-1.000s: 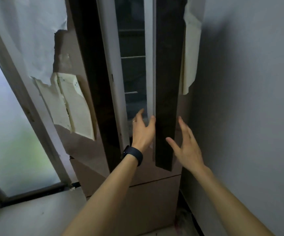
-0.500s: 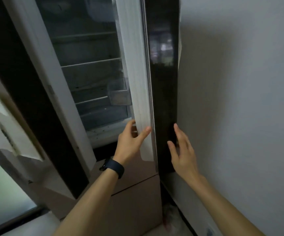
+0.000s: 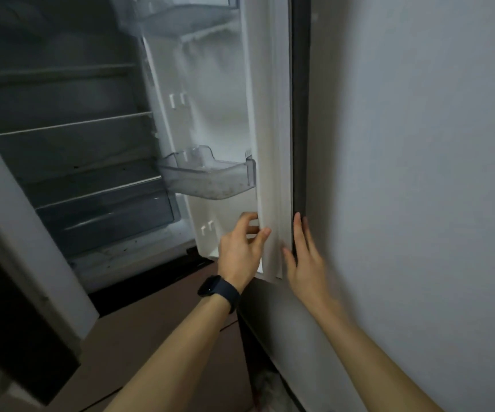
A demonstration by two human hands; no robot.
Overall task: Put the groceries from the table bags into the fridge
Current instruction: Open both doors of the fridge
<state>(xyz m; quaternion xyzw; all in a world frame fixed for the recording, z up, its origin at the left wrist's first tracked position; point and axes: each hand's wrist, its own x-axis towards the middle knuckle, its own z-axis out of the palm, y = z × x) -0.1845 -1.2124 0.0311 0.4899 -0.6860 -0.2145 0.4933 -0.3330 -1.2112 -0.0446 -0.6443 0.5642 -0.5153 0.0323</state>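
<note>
Dimly lit; open fridge door (image 3: 225, 120) beside grey wall (image 3: 418, 144), possibly touching.

Left hand (image 3: 242, 251): forearm toward 1 o'clock, fingers curled, pinching fridge door (image 3: 270, 144); right hand (image 3: 302, 263): flat, fingers straight, pointing 12 o'clock

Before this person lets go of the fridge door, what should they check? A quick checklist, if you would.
1. The fridge door stands wide open: ok.
2. The left hand grips the door's inner edge: ok.
3. The right hand lies flat on the door's dark outer face, next to the wall; room against pinching: cannot tell.
4. The shelves show free space: ok.
5. The door bin is clean: not ok, brown specks on its floor.
</note>
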